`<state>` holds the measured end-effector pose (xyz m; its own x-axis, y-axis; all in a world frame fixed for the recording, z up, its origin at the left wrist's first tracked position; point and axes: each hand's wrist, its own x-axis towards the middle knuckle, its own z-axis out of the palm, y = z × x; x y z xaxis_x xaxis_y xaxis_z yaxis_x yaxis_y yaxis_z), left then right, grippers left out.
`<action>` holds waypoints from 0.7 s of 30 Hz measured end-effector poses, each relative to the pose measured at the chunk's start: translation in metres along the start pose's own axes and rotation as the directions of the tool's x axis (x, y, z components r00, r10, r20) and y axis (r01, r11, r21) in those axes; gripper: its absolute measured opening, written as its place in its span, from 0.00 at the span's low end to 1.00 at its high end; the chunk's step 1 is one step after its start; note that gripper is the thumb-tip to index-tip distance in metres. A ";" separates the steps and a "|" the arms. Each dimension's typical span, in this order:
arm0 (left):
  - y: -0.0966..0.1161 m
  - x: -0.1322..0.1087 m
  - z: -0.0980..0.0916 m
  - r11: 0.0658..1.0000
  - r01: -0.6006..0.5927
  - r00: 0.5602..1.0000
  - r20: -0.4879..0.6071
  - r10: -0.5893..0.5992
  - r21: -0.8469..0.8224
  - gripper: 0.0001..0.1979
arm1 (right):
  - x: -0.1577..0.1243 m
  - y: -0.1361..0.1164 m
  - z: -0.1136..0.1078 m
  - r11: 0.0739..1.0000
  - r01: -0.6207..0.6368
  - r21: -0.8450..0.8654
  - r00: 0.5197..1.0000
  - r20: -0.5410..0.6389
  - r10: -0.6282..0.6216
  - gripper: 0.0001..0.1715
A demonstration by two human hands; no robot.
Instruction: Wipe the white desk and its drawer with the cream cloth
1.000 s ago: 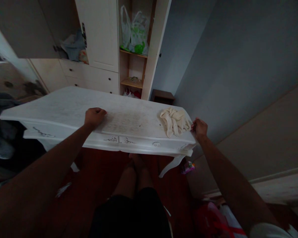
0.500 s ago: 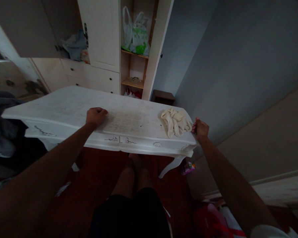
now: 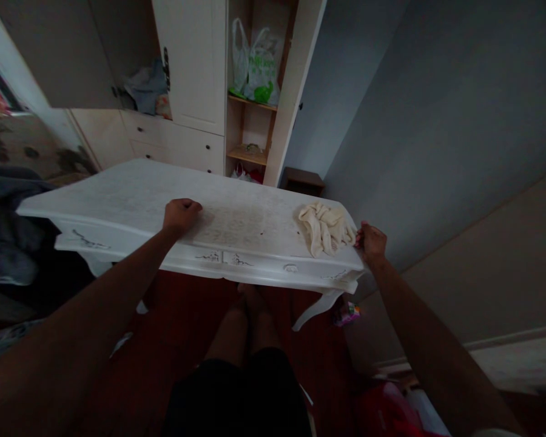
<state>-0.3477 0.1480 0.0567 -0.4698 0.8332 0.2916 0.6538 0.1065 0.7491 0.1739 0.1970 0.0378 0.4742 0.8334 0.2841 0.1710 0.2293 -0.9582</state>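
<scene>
Two bare hands are at a white counter (image 3: 131,188) with a carved front. The left hand (image 3: 182,216) is over the counter's top, left of its middle, fingers curled into a loose fist with nothing showing in them. The right hand (image 3: 372,241) is at the counter's right end, fingers bent inward; whether they have hold of anything, I cannot tell. A crumpled cream cloth (image 3: 325,227) lies on the counter's right part, just beside that hand. Grey smudges (image 3: 236,221) mark the counter's middle. Behind the counter stands a wardrobe (image 3: 193,79), plastic bags (image 3: 260,73) on its shelf; a pink box (image 3: 347,313) sits low near the counter's right leg.
</scene>
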 end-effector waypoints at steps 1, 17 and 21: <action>0.001 0.000 0.000 1.000 -0.001 1.000 0.003 0.001 0.007 0.13 | 0.000 0.000 0.000 1.000 -0.004 -0.003 1.000 -0.001 0.004 0.20; 0.006 -0.003 -0.003 0.999 0.034 0.999 0.003 -0.034 -0.039 0.13 | 0.003 0.001 0.002 1.000 -0.001 -0.008 1.000 0.008 0.001 0.18; 0.007 -0.004 -0.005 0.999 0.039 0.999 0.013 -0.038 -0.028 0.14 | 0.004 0.002 0.003 1.000 -0.013 -0.003 1.000 0.009 0.013 0.18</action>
<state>-0.3443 0.1423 0.0637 -0.4869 0.8353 0.2552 0.6182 0.1232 0.7764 0.1736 0.2023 0.0365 0.4689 0.8405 0.2715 0.1671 0.2174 -0.9617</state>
